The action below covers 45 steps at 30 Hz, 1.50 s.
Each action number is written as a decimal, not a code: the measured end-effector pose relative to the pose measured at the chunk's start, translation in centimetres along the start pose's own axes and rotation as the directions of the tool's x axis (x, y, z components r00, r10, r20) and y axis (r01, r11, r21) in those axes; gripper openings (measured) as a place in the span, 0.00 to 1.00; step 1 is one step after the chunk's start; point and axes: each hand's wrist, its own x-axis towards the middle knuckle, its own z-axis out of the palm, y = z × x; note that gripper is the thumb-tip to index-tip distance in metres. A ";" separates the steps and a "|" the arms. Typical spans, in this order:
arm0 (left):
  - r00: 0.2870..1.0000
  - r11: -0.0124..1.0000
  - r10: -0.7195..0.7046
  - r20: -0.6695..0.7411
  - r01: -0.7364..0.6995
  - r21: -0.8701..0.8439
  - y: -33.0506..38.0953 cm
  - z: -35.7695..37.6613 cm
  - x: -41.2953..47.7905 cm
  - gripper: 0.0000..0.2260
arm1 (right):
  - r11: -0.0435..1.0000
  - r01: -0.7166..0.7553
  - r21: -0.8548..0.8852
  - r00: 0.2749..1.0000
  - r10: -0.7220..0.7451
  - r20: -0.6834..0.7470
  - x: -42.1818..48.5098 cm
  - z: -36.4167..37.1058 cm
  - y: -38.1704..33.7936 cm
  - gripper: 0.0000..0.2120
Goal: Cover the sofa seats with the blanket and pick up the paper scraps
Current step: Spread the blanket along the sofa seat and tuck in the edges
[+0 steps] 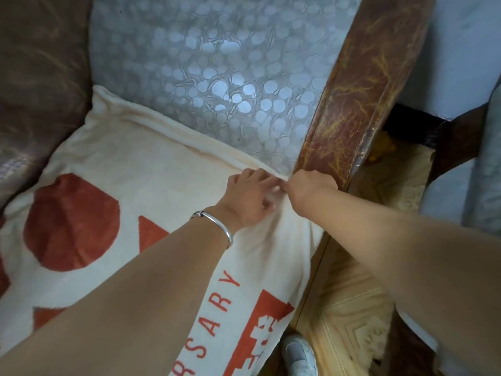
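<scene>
As two hands (249, 198) (311, 189) pinch, one blanket (122, 158)

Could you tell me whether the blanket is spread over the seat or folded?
Spread: the blanket lies flat with its print showing, reaching the backrest and armrest.

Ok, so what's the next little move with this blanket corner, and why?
Probably tuck the blanket corner down beside the armrest. The left hand pinches the cloth there, the right hand is right beside it, and that corner is wrinkled while the rest lies flat.
</scene>
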 end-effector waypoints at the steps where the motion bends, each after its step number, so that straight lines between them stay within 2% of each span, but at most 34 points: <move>1: 1.000 1.000 0.015 -0.006 -0.015 -0.023 0.0 0.0 -0.3 0.21 | 1.000 -0.013 -0.001 0.999 0.013 0.039 -0.2 0.5 0.2 0.20; 4: 1.000 0.999 0.028 -0.011 -0.028 -0.026 -0.3 0.3 -1.5 0.23 | 0.995 -0.097 0.007 0.994 0.097 0.051 -0.7 1.3 1.2 0.19; 6: 0.999 1.000 0.005 -0.033 -0.005 -0.010 -1.2 0.5 -2.4 0.25 | 0.992 -0.095 -0.081 0.995 0.094 -0.017 -0.7 1.6 1.6 0.16; 9: 0.994 0.998 -0.065 -0.085 0.065 0.000 -2.6 0.9 -4.5 0.25 | 0.985 -0.064 -0.162 0.997 0.057 -0.045 -1.1 1.3 0.7 0.16; 12: 0.969 0.982 -0.186 -0.160 0.187 -0.010 -3.8 1.0 -6.8 0.27 | 0.981 0.076 -0.180 0.987 -0.100 -0.129 -1.3 0.3 -2.6 0.18; 15: 0.891 0.922 -0.387 -0.237 0.380 -0.076 -4.9 1.8 -9.7 0.26 | 0.937 0.295 -0.186 0.895 -0.340 -0.289 -2.5 0.1 -8.1 0.17; 17: 0.822 0.856 -0.516 -0.241 0.502 -0.122 -5.7 2.8 -12.3 0.24 | 0.887 0.390 -0.249 0.869 -0.444 -0.221 -3.4 0.8 -11.9 0.17; 18: 0.805 0.835 -0.550 -0.224 0.530 -0.147 -6.0 3.2 -13.6 0.24 | 0.884 0.373 -0.283 0.894 -0.424 -0.146 -3.5 1.1 -13.3 0.18; 20: 0.825 0.843 -0.535 -0.182 0.506 -0.182 -6.1 4.2 -16.3 0.25 | 0.930 0.231 -0.285 0.968 -0.250 -0.031 -3.8 0.4 -14.7 0.20; 22: 0.887 0.899 -0.428 -0.173 0.399 -0.182 -6.0 5.1 -19.0 0.27 | 0.954 0.113 -0.278 0.993 -0.115 0.010 -4.4 -0.7 -15.7 0.21; 24: 0.921 0.930 -0.346 -0.179 0.311 -0.195 -5.9 5.7 -20.7 0.28 | 0.942 0.121 -0.314 0.990 -0.136 -0.024 -4.9 -0.8 -17.0 0.22; 25: 0.915 0.925 -0.356 -0.189 0.317 -0.208 -6.0 5.8 -21.6 0.27 | 0.923 0.189 -0.336 0.972 -0.224 -0.069 -5.5 -0.3 -18.5 0.22; 27: 0.854 0.886 -0.451 -0.260 0.394 -0.246 -6.3 6.2 -23.2 0.26 | 0.855 0.355 -0.379 0.898 -0.424 -0.115 -6.9 1.1 -21.8 0.21; 29: 0.740 0.787 -0.611 -0.280 0.531 -0.313 -6.8 5.8 -25.2 0.28 | 0.795 0.473 -0.379 0.843 -0.534 -0.069 -8.9 2.2 -25.1 0.18; 31: 0.639 0.655 -0.748 -0.183 0.663 -0.363 -7.9 5.9 -28.0 0.28 | 0.732 0.554 -0.395 0.788 -0.615 -0.034 -10.9 3.0 -28.1 0.17; 32: 0.609 0.599 -0.787 -0.098 0.715 -0.360 -8.3 5.8 -28.9 0.27 | 0.713 0.583 -0.390 0.764 -0.644 -0.034 -11.3 3.2 -28.7 0.18; 35: 0.479 0.443 -0.877 0.033 0.834 -0.329 -9.9 6.4 -34.0 0.27 | 0.645 0.671 -0.365 0.690 -0.724 -0.011 -13.5 4.7 -31.1 0.26; 37: 0.407 0.361 -0.910 0.079 0.871 -0.335 -10.8 7.4 -37.3 0.28 | 0.581 0.691 -0.431 0.643 -0.766 -0.003 -14.7 5.7 -32.6 0.31; 39: 0.374 0.313 -0.918 0.131 0.887 -0.339 -11.6 8.3 -40.5 0.28 | 0.563 0.685 -0.462 0.650 -0.759 0.038 -16.1 6.6 -34.3 0.29; 42: 0.383 0.319 -0.911 0.157 0.892 -0.321 -12.7 9.3 -44.5 0.27 | 0.566 0.665 -0.487 0.677 -0.732 0.075 -18.5 8.4 -36.8 0.25; 45: 0.350 0.288 -0.927 0.132 0.893 -0.345 -13.9 9.8 -47.9 0.28 | 0.527 0.717 -0.455 0.614 -0.787 0.057 -20.8 10.1 -39.6 0.30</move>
